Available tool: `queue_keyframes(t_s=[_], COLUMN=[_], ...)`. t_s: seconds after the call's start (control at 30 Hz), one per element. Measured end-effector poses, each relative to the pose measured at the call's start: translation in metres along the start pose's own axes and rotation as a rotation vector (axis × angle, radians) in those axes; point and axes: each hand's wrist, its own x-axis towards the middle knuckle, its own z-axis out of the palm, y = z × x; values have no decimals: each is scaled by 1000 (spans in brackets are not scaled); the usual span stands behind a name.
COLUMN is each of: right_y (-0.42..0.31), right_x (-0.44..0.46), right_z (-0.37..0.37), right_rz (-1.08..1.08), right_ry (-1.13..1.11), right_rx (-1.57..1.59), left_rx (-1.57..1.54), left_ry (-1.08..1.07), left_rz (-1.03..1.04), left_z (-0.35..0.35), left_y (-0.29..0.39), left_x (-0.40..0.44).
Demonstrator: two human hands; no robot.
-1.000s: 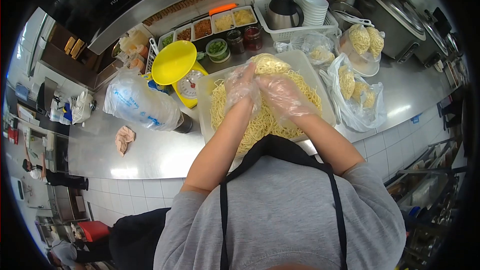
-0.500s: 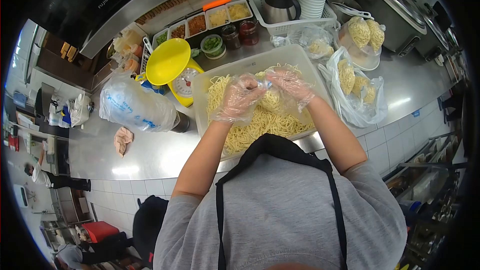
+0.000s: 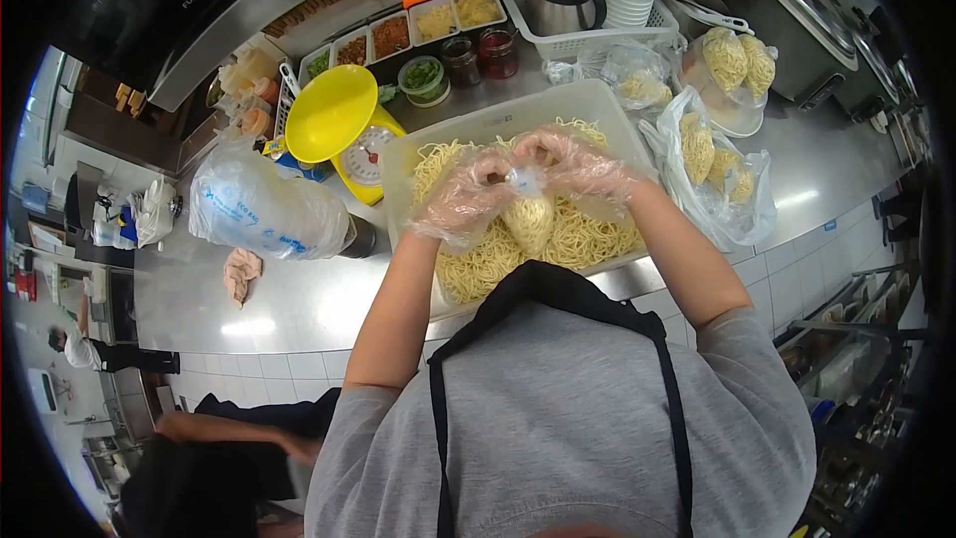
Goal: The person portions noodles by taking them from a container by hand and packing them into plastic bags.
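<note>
Both my hands wear clear plastic gloves and meet over a translucent tub (image 3: 597,105) of yellow noodles (image 3: 478,274). Between them hangs a small clear plastic bag of noodles (image 3: 531,223), its gathered neck near the fingertips. My left hand (image 3: 468,194) pinches the neck from the left, its fingers curled. From the right, my right hand (image 3: 578,164) grips the same neck, fingers also closed. Exactly how the plastic is twisted or tied there is too small to make out.
A yellow dial scale (image 3: 366,153) and a large plastic-wrapped bundle (image 3: 269,209) stand left of the tub. Filled noodle bags lie in a white plastic bag (image 3: 752,209) on the right. Topping containers (image 3: 391,37) and a white basket (image 3: 568,45) line the back. Another person (image 3: 219,468) is behind at lower left.
The noodle bag now hangs more visibly below my hands, which remain together at its neck. A person in black has come closer at the lower left.
</note>
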Motion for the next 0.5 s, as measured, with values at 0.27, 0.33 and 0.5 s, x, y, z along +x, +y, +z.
queue_keyframes(t_s=[0.27,0.33,0.5], right_y=[14,11,10], right_x=[8,5,3], right_z=[14,18,21], right_rz=[-164,-50,-21], right_ry=[-22,-35,40], right_rx=[-85,89,227], left_rx=[-295,-251,-21], left_ry=[-117,-71,79], left_rz=[-245,-236,-89], left_z=[-9,-7,10], left_y=[-20,-17,-7], left_x=[1,0,-2])
